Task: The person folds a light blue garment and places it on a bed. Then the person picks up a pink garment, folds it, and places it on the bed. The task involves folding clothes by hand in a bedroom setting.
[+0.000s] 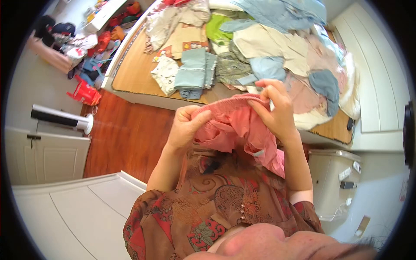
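And there, filling the far side, stood the wide platform with a bare tan wooden top (125,76), clothes heaped across much of it! Below and to the left ran the glossy reddish-brown wooden floor (123,138), and up front came the person's brown blouse with red and black swirling patterns (208,195). Off to the right sat the boxy beige container (323,182), near the platform's edge.

On to the main action: the salmon-pink cloth garment with a ribbed, gathered waistband (234,123) was up in the air, between the blouse and the platform, its lower folds hanging toward the person! Beyond it, the crumpled cream cloth garment (273,45) lay in the heap, and left of that, near the platform's front edge, sat the neatly folded pale blue-green cloth (190,69).

What a two-handed hold it was! The bare left hand (186,125) gripped one end of the band, thumb laid along the near side. The bare right hand (275,110) pinched the other end between thumb and fingers, index finger raised, the band spanning the gap. Smallest of all, a little whitish tag (258,153) showed on the pink cloth.
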### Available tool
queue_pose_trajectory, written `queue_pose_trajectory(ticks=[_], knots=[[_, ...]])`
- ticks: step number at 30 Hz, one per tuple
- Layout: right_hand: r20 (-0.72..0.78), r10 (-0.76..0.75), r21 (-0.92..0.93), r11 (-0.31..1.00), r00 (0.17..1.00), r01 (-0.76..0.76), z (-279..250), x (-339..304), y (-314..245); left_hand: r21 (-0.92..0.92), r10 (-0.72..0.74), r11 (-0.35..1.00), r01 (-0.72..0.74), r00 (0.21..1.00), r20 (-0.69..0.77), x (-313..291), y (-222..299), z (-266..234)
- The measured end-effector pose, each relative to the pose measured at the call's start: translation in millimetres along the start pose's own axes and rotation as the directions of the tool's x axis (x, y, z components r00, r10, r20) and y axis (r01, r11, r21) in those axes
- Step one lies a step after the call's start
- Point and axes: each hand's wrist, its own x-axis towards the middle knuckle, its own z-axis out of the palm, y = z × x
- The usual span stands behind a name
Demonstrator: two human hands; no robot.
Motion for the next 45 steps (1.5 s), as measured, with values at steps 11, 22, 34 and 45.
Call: queue_pose_trajectory(ticks=[11,22,34,45], knots=[[0.179,-0.050,0.322,0.947,0.982,-0.010,21,4,-20,0.436,0.010,0.898,-0.061,0.993,0.118,-7,7,-13],[0.286,-0.112,0.468,0.883,0.951,-0.037,47,13,-23,0.735,0.385,0.529,-0.425,0.892,0.239,-15,14,-25],[0.319,-0.107,0.525,0.847,0.942,-0.082,58,7,-17,0.586,0.270,0.725,-0.362,0.932,0.241,-16,1,-21],[0.402,0.152,0.342,0.890,0.903,-0.302,46,-8,-4,0.417,0.237,0.885,-0.208,0.971,-0.019,-8,6,-11]])
